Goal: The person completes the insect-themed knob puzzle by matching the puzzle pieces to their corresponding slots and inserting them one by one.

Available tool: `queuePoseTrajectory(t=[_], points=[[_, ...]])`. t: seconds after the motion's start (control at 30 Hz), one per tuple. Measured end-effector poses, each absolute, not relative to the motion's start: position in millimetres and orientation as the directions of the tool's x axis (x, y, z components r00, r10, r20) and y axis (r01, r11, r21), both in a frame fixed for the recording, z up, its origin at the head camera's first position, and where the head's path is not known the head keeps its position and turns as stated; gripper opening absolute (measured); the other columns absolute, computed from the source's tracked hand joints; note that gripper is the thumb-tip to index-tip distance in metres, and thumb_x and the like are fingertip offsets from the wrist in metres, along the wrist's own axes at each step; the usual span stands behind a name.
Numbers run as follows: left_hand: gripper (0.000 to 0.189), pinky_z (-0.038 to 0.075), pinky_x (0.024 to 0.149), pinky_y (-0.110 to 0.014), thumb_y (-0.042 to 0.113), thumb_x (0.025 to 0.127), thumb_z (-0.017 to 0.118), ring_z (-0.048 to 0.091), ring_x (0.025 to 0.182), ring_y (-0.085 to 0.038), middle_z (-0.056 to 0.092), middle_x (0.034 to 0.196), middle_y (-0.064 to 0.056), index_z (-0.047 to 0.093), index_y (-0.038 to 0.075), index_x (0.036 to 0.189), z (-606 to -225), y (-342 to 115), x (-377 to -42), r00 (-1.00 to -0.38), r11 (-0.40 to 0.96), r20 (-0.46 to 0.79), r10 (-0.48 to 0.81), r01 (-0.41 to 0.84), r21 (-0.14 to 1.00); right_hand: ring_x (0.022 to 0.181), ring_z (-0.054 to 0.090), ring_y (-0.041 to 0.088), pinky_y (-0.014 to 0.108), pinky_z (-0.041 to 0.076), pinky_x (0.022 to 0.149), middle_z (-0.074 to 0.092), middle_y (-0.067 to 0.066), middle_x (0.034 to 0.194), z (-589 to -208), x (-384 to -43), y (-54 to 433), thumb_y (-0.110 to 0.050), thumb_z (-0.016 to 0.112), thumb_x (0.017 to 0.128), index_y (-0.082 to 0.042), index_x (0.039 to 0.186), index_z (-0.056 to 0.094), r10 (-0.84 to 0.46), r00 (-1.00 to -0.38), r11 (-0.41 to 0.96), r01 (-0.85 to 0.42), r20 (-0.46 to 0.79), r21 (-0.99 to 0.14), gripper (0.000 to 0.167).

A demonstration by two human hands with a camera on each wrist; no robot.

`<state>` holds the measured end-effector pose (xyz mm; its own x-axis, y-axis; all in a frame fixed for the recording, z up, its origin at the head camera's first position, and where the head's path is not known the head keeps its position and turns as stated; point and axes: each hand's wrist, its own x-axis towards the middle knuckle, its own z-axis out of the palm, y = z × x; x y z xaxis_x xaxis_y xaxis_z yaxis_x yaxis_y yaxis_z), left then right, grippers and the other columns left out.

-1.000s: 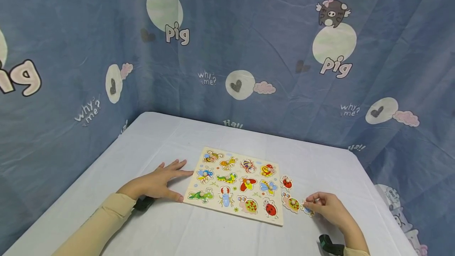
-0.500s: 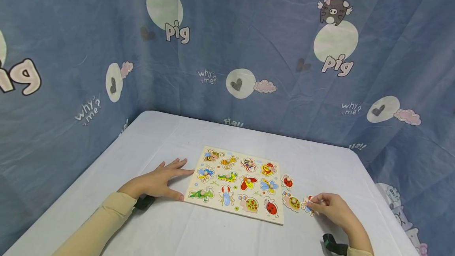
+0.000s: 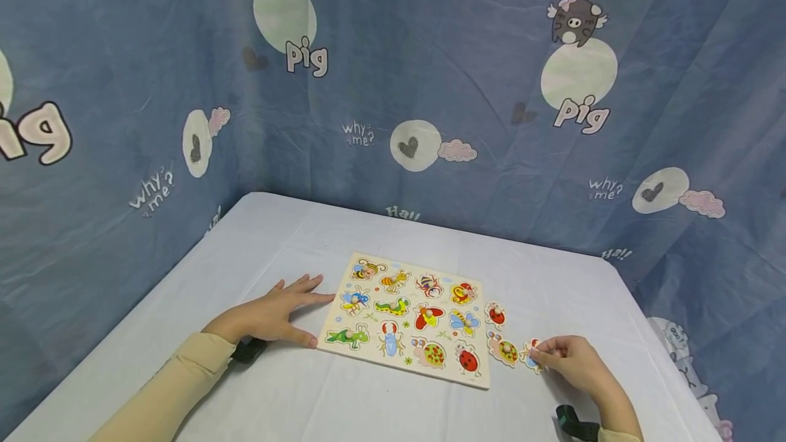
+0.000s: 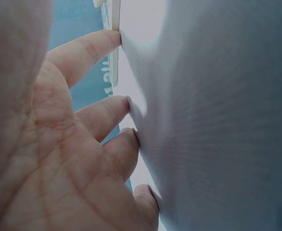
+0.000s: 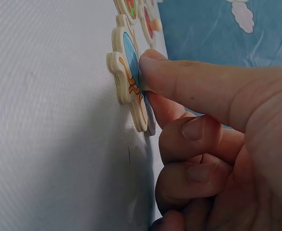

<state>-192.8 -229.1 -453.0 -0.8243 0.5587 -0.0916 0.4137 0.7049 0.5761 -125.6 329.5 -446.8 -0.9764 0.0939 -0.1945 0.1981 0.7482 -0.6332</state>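
Observation:
A wooden peg puzzle board (image 3: 362, 355) with insect pictures lies on the white table. My left hand (image 3: 276, 316) is spread flat at its left side, with thumb and index fingertip right at the board's edge; in the left wrist view the fingertips (image 4: 113, 37) rest on the cloth. To the right of the board, my right hand (image 3: 574, 361) pinches the blue beetle puzzle piece (image 3: 531, 357) between thumb and index finger, the other fingers curled in. Its knob is hidden behind the thumb. In the right wrist view this beetle piece (image 5: 127, 72) stays close over the tabletop.
A snail piece (image 3: 505, 350) and a ladybug piece (image 3: 495, 314) lie between the board and my right hand. Most board spaces hold knobbed pieces; the beetle (image 3: 390, 341), snail and ladybug pictures in the front row show no knobs. Blue printed curtains (image 3: 479, 87) surround the table (image 3: 276, 387).
My right hand has shifted slightly to the right, and the beetle piece's red pincers now show beyond the fingers. The left hand and the board stay in place.

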Motion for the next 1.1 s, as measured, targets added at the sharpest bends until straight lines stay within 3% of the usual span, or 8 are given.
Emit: queuePoseTrajectory(t=[0.77, 1.1], points=[[0.090, 0.003, 0.126, -0.082, 0.053, 0.080, 0.092, 0.012, 0.165, -0.052, 0.025, 0.177, -0.023, 0.057, 0.022, 0.157, -455.9, -230.9, -193.4, -0.827, 0.709, -0.089, 0.555, 0.414, 0.572, 0.068, 0.046, 0.013, 0.025, 0.035, 0.057, 0.054, -0.002, 0.070, -446.4, -128.1, 326.1, -0.024, 0.079, 0.097, -0.002, 0.097, 0.076, 0.084, -0.983, 0.797, 0.165, -0.165, -0.581, 0.022], [0.090, 0.003, 0.126, -0.082, 0.053, 0.080, 0.092, 0.013, 0.165, -0.052, 0.026, 0.177, -0.023, 0.057, 0.022, 0.157, -455.1, -229.7, -193.4, -0.827, 0.710, -0.088, 0.556, 0.417, 0.568, 0.063, 0.045, 0.011, 0.024, 0.035, 0.054, 0.052, -0.002, 0.069, -444.4, -128.7, 320.5, -0.024, 0.079, 0.097, -0.004, 0.099, 0.075, 0.058, -0.988, 0.794, 0.133, -0.144, -0.593, 0.020]])
